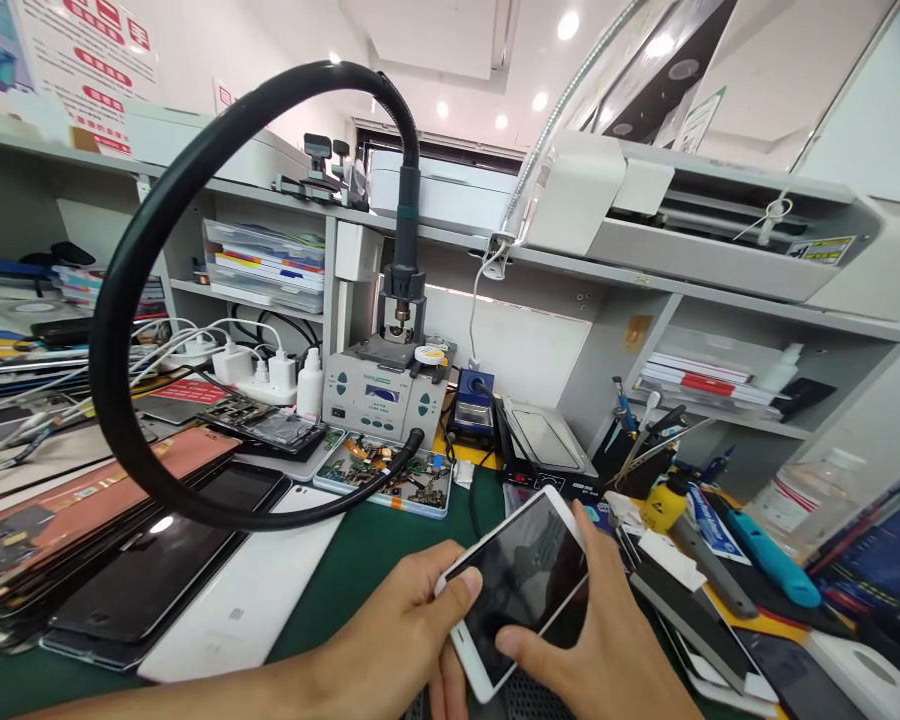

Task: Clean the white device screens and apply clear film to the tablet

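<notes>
A white smartphone (pixel 529 565) with a dark, reflective screen is tilted in front of me, held between both hands. My left hand (pixel 420 610) grips its lower left edge, the thumb lying on the white border by the screen and fingers reaching underneath. Around the right edge wraps my right hand (pixel 596 620), its thumb pressed on the lower part of the glass and a fingertip at the top right corner. Beneath the phone is the green work mat (pixel 379 555), with a dark perforated surface partly showing near the bottom.
A hot air station (pixel 379 390) with a looping black hose (pixel 120 290) stands ahead. A tray of circuit boards (pixel 386 475) sits before it. Stacked phone and tablet parts (pixel 172 560) fill the left. Tools, a yellow bottle (pixel 664 503) and a teal-handled tool (pixel 776 560) crowd the right.
</notes>
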The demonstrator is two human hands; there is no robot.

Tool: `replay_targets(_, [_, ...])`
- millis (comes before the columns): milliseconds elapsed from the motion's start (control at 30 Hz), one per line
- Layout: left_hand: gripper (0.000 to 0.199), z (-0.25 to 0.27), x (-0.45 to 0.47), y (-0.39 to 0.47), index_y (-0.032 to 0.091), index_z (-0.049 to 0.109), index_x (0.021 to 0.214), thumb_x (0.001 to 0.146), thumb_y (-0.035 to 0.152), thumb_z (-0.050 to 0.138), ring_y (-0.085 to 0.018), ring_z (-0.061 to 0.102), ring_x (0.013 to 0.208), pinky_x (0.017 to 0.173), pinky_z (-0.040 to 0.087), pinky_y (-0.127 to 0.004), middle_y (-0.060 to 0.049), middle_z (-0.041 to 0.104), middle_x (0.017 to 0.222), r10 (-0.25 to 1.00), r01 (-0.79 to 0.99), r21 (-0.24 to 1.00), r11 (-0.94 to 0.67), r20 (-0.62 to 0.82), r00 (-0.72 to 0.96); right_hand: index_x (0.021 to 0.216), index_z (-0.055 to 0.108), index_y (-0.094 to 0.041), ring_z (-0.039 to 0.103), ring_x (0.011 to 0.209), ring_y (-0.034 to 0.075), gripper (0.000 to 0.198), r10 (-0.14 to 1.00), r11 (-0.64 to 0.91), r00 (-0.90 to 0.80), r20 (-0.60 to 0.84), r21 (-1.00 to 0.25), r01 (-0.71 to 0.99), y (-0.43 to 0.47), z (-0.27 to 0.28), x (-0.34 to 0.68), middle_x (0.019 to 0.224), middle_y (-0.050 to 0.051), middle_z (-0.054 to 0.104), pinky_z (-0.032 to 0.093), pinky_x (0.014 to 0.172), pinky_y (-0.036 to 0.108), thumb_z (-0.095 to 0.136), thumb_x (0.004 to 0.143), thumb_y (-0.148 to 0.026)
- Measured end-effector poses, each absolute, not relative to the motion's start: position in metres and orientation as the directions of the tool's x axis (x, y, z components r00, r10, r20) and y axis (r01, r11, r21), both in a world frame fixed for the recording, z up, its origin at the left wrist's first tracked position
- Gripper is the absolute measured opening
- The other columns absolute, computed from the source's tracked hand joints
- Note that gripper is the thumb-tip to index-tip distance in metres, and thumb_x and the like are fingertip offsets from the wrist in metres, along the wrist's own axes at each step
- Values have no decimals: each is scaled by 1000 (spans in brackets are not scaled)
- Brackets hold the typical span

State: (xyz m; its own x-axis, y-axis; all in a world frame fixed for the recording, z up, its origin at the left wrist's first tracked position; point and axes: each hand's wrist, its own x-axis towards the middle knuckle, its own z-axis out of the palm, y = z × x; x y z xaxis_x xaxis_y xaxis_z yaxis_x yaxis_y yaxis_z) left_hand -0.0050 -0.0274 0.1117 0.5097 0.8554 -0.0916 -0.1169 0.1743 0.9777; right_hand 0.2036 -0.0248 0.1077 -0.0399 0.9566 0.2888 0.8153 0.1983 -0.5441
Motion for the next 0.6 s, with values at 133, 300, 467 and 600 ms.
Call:
replay_targets(133, [57, 106, -4, -30, 21, 46, 94, 83, 77, 47, -12, 55, 36, 36, 40, -16, 6, 53, 44, 864, -75, 985, 154, -98, 493, 156, 5, -21, 37, 138, 39, 118, 950, 183, -4, 314, -542, 820, -26, 106, 193, 151, 18, 33, 38, 109, 56, 77, 66, -48])
replay_targets(300, [60, 107, -6, -28, 22, 46, 92, 80, 81, 47, -12, 50, 31, 32, 36, -16, 6, 52, 43, 863, -121, 978, 169, -88, 498, 148, 29, -24, 43, 134, 36, 87, 941, 226, 20, 337, -673, 704, -21, 111, 198, 144, 14, 44, 39, 110, 53, 71, 77, -54])
replay_targets(467, [61, 110, -6, -25, 21, 47, 89, 78, 81, 50, -11, 47, 30, 31, 35, -16, 6, 52, 43, 860, -131, 972, 196, -106, 499, 139, 42, -28, 56, 122, 28, 59, 955, 271, -60, 291, -773, 574, -11, 116, 217, 137, 7, 55, 50, 102, 39, 62, 89, -52])
replay_targets(600, [59, 111, -6, -27, 21, 47, 87, 79, 80, 51, -10, 45, 30, 32, 34, -16, 7, 50, 42, 858, -136, 971, 198, -104, 502, 134, 48, -29, 60, 117, 25, 46, 946, 311, -86, 313, -796, 519, -10, 121, 222, 133, 6, 59, 54, 93, 33, 57, 94, -49])
